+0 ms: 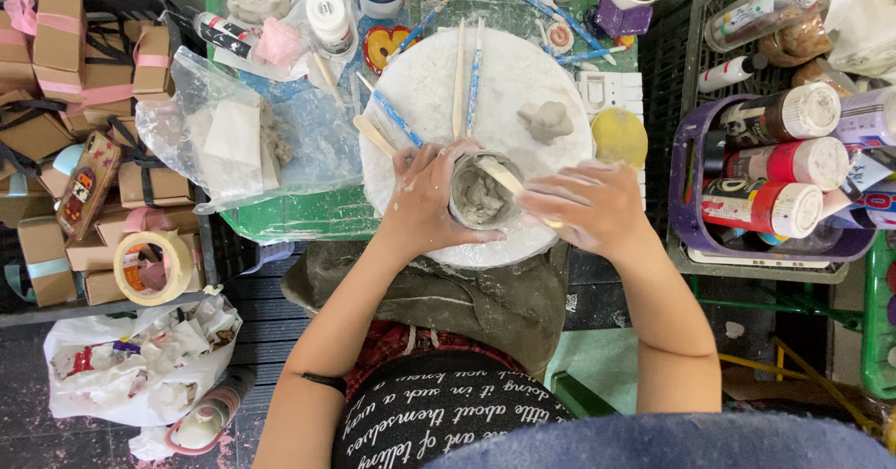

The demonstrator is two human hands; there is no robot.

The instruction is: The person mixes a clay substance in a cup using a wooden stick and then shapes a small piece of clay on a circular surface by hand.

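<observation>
We found the left hand (425, 198) clasped round a small clay cup (482, 192) on the white round board (485, 86), evidently steadying it. The right hand (583, 206) gripped a wooden modelling stick (502, 176) against its rim.

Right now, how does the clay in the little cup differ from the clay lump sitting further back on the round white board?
The clay in the cup sits inside a container gripped by the left hand; the clay lump lies loose and untouched on the round board. The right hand works a wooden stick into the cup's clay; no tool touches the lump. Both are grey.
</observation>
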